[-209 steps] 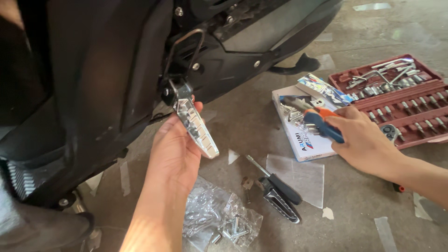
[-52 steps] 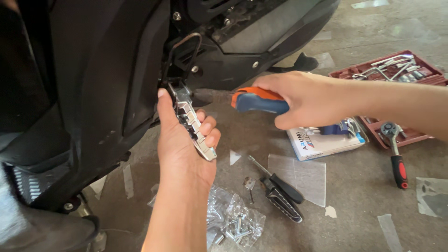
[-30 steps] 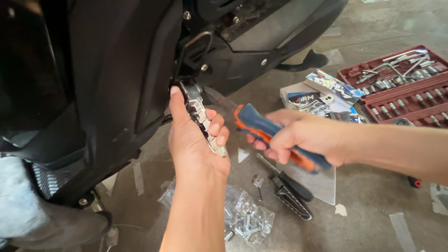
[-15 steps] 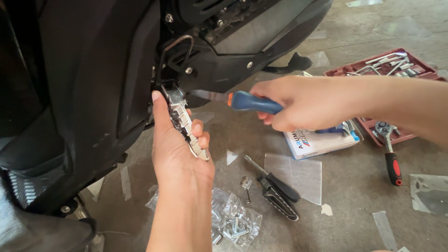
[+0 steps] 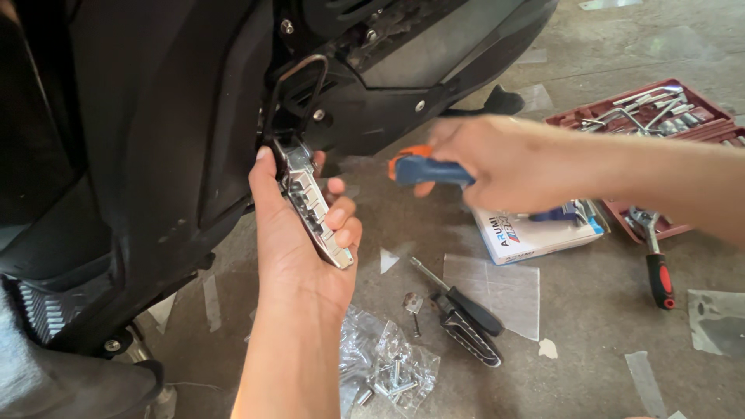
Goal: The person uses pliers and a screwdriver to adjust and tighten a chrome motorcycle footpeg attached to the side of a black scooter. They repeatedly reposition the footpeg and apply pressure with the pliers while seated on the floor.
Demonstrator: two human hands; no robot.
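two hands are working in the head view, and both are yours. your left hand (image 5: 299,240) is cupping the metal footpeg (image 5: 312,203) from below, with the thumb lying on its upper left edge and the fingers curling round its right edge, so this hand is closed on the peg. the footpeg is sitting at the lower edge of the black scooter body (image 5: 155,140), just under the wire bracket (image 5: 299,81). its long axis is running slanted, from the pivot end at upper left, touching the scooter mount, down to the free end at lower right near your palm.

your right hand (image 5: 485,159) is coming in from the right and is wrapped tight around the blue and orange screwdriver handle (image 5: 425,167). the handle is lying almost level and pointing left, toward the pivot end of the peg. the tip is hidden or blurred, so i cannot tell if it is touching the mount. the right hand is standing just beside the peg, a little higher than its middle.

on the concrete floor (image 5: 590,310) below, a second black footpeg (image 5: 469,341) is lying beside a dark-handled screwdriver (image 5: 458,295), and a clear bag of bolts (image 5: 380,372) is near your left wrist. farther right are lying a white box (image 5: 535,233), a ratchet with red grip (image 5: 656,260) and a red socket tray (image 5: 660,116).
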